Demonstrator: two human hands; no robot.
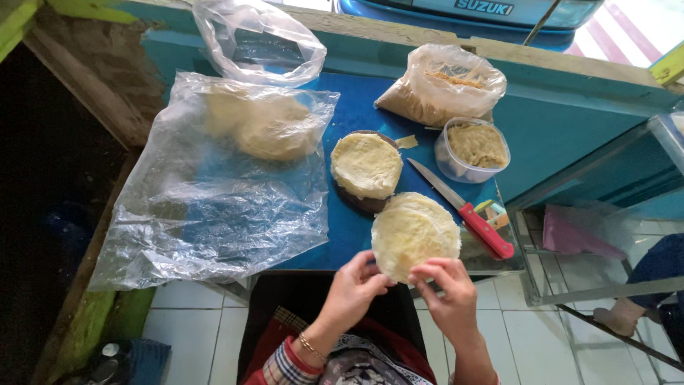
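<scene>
A thin round pale-yellow dough sheet (415,234) is held up over the front edge of the blue table (356,107). My left hand (354,286) pinches its lower left rim and my right hand (447,286) pinches its lower right rim. Just behind it a second flattened dough round (365,165) lies on a dark round board (363,204). A knife with a red handle (464,209) lies to the right of that board, blade pointing away.
A large clear plastic sheet (214,207) covers a lump of dough (274,128) at left. Behind stand an empty plastic bag (260,43), a bag of brown filling (442,89) and a small clear tub of filling (474,148). White floor tiles lie below.
</scene>
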